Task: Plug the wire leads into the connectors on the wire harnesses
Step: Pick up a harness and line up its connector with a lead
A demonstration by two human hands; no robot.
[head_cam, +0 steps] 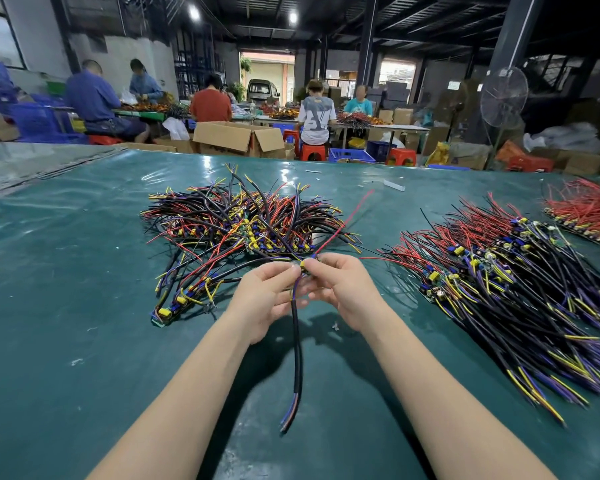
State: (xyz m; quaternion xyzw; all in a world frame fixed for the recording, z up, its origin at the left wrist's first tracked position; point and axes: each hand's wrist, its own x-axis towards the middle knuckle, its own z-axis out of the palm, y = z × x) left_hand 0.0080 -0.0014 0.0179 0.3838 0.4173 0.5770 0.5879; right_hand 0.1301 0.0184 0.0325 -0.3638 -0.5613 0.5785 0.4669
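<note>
The 2 hands meet over the green table [84, 306], just near of the middle harness pile [243, 223]. The right hand [343, 289] pinches a yellow connector [303, 264]. The left hand [264, 299] pinches the black cable [297, 341] hanging below it. A red lead [343, 223] runs far-right.

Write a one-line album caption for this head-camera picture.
Left hand and right hand pinch a yellow connector, its black cable hanging down, over a green table heaped with wire harnesses.

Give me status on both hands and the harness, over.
Left hand, right hand both pinching harness at yellow connector. Black cable hangs down. Centre pile, right pile not obstructing.
</note>
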